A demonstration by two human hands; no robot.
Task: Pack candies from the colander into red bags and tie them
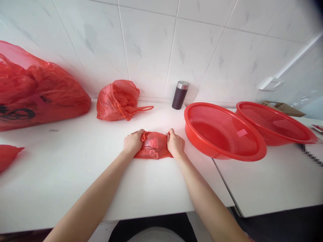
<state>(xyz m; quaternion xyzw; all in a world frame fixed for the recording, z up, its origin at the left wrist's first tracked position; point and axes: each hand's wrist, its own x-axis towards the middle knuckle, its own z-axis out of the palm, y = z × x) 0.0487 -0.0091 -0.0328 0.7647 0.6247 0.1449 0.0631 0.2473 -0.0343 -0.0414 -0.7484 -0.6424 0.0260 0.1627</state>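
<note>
A small red plastic bag [154, 148] lies on the white table in front of me, with something inside that I cannot make out. My left hand [133, 143] is closed on its left edge, where the film is bunched up. My right hand [176, 143] grips the right edge, thumb uppermost. Between the hands the bag's film is stretched, and a pale flower-like print shows on its near side. Behind it, near the wall, sits a fuller red plastic bag [114, 99] with a loop handle lying out to the right.
A dark tumbler [180, 95] with a silver lid stands by the tiled wall. Two red perforated baskets [224, 155] [277, 141] are at the right, across a table seam. A large red bag [58, 97] fills the back left. Part of another red bag [8, 156] shows at the left edge.
</note>
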